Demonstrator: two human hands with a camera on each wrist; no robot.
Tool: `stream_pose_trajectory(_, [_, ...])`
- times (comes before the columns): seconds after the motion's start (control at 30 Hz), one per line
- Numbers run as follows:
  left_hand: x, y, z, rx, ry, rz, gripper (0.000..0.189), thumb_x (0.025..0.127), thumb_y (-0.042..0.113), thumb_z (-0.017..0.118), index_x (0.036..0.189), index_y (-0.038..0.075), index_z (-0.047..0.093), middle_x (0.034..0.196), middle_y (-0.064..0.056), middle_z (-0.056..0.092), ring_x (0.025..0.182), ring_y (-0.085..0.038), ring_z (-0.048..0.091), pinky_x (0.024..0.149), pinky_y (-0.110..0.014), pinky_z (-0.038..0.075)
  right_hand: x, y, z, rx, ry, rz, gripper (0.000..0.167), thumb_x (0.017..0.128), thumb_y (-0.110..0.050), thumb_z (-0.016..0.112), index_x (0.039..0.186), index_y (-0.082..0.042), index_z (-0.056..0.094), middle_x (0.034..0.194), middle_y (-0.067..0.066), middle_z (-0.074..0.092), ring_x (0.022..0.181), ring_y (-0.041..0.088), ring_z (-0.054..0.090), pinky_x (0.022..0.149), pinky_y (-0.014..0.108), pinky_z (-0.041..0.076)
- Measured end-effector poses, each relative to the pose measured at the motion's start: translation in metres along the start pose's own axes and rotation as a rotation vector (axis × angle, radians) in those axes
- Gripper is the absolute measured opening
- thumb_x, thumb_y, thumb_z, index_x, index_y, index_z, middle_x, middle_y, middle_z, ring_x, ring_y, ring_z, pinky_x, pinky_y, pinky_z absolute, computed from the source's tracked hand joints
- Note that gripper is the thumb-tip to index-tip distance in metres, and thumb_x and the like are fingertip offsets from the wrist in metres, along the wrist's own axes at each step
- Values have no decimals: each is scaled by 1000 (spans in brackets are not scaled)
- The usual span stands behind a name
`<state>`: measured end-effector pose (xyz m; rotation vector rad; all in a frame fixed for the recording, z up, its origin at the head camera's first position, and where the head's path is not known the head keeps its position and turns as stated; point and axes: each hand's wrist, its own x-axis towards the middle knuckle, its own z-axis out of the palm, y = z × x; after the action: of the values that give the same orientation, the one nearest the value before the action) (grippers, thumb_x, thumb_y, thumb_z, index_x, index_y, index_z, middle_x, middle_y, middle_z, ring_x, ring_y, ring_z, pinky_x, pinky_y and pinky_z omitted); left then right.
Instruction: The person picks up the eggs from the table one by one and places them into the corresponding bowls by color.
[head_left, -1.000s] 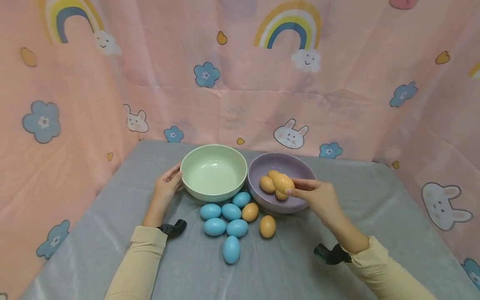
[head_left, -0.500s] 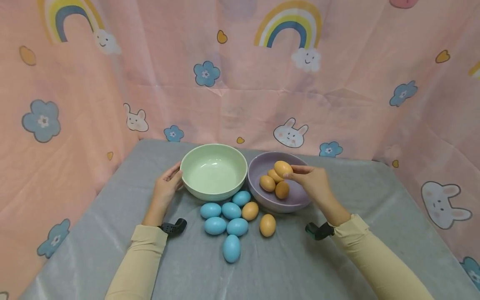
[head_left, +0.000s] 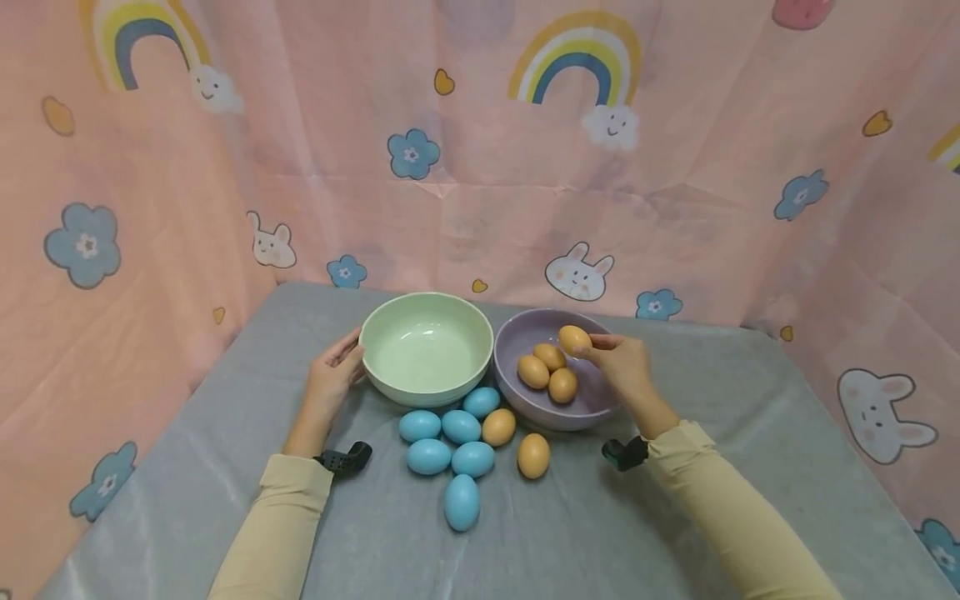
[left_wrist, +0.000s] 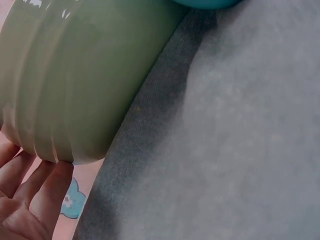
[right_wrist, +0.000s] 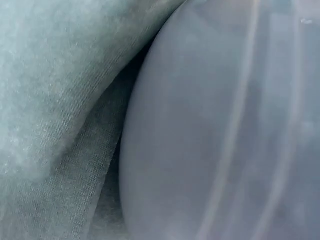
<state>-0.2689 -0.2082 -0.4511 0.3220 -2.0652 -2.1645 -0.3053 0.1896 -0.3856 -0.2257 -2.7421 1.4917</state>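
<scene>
R hand [head_left: 624,367]: thumb + fingers pinch one orange egg [head_left: 573,340], held at far R part of purple bowl [head_left: 525,408]; ht. above bowl floor can't be told. Three orange eggs [head_left: 532,372] lie inside same bowl, grouped together. L hand [head_left: 332,372]: fingers extended, tips resting agst. outer wall of green bowl [head_left: 427,358], L side, not curled round it; contact confirmed in L wrist view. Bowls upright, side by side, green on L; rim-to-rim contact unclear. In front of bowls, on grey cloth [head_left: 585,533]: six blue eggs [head_left: 428,457] in loose cluster, nearest one [head_left: 461,502] pointing twd. wearer; plus two loose orange eggs [head_left: 533,456] at R edge of cluster, one next to blue, other slightly apart. R wrist view: purple bowl's outer wall and cloth only. Black wrist units on both arms; pink printed backdrop [head_left: 337,100] behind
</scene>
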Motion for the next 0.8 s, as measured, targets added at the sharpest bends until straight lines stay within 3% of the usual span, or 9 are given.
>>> stream_pose_trajectory(0.37, [-6,1,-1,25,-6,-9,50,103,24,56,150,15,45,155,-3,45,138,-19,50,90,-11,53,17,11,10,-79,27,-29,42,94,-17,69,127,8,63,128,25,64,118,35,61,93,38,54])
stream_pose_trajectory(0.63, [-7,-5,-2,25,-12,15,50,102,26,57,150,14,46,155,-5,46,134,-14,53,90,-10,52,23,15,17,-88,5,15,45,94,-20,68,129,8,62,134,25,61,129,37,54,106,47,49])
stream_pose_trajectory(0.8, [-4,-4,-1,30,-6,28,51,101,30,58,149,15,47,154,-5,47,126,-5,58,89,-10,53,25,14,17,-77,13,42,44,94,-20,68,129,7,62,134,24,61,128,37,55,105,47,50])
